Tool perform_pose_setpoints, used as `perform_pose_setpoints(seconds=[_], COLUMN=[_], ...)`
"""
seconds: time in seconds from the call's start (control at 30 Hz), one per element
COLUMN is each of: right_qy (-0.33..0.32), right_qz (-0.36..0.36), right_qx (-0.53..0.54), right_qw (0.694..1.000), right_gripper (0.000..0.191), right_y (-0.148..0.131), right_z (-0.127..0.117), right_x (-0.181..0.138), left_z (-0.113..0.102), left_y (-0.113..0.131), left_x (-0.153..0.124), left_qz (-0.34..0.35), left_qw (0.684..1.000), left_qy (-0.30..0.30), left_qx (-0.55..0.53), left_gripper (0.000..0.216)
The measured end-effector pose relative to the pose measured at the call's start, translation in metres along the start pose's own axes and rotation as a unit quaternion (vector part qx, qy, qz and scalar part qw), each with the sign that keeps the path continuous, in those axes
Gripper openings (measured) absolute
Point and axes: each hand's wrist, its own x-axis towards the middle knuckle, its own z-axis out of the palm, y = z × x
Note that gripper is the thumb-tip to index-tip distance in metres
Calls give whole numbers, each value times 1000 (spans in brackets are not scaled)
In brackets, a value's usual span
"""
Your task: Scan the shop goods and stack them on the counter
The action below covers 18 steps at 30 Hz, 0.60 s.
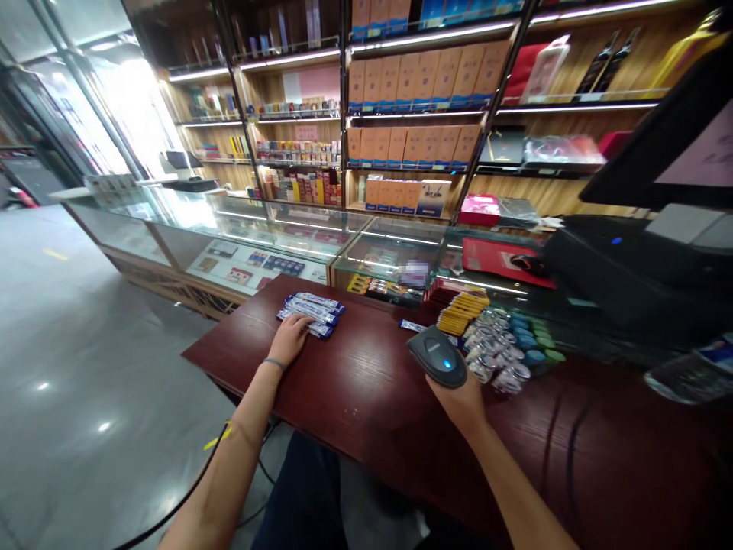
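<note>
My right hand [465, 399] is wrapped round a black barcode scanner [438, 357] with a blue light on top. The scanner hides most of its fingers. My left hand [291, 336] lies with its fingers stretched over the near side of a small pile of blue and white stick packets [312, 307], touching them. A single blue and white packet [411, 326] lies just beyond the scanner. Right of the scanner stand rows of yellow packets [463, 309], clear silvery-wrapped pieces [497, 347], and small blue and green round pieces [534, 344].
The dark red table [355, 382] meets a glass display counter [286, 229] at its far edge. A black monitor [653, 145] stands at the right, near a red mat [504, 260] with a mouse. Shelves of orange boxes [421, 80] line the back wall. A cable hangs by my left arm.
</note>
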Motion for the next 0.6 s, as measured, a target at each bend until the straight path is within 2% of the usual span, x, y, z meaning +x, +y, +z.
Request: perform_pose_setpoints(seconds=[0.17, 0.27, 0.33, 0.4, 0.43, 0.53, 0.6], right_qy=[8, 11, 22, 35, 40, 53, 51], right_qz=[10, 7, 4, 2, 2, -3, -9], right_qx=[16, 12, 14, 16, 17, 8, -3], right_qw=[1000, 1000, 1000, 999, 999, 999, 999], right_gripper=[54, 49, 45, 41, 41, 48, 55], right_y=[-1, -3, -2, 1, 2, 5, 2], right_z=[-2, -6, -8, -9, -10, -12, -15], right_x=[2, 4, 6, 7, 8, 10, 12], left_z=[-12, -14, -9, 1, 8, 32, 49], left_y=[12, 30, 47, 66, 76, 111, 134], left_x=[1, 9, 21, 37, 45, 67, 75], left_qz=[4, -35, -92, -159, -188, -239, -258], left_qw=[1000, 991, 969, 929, 903, 814, 759], left_qy=[16, 103, 172, 207, 204, 155, 128], left_qx=[-22, -77, -154, -264, -327, -505, -584], left_gripper=[27, 26, 29, 38, 42, 48, 49])
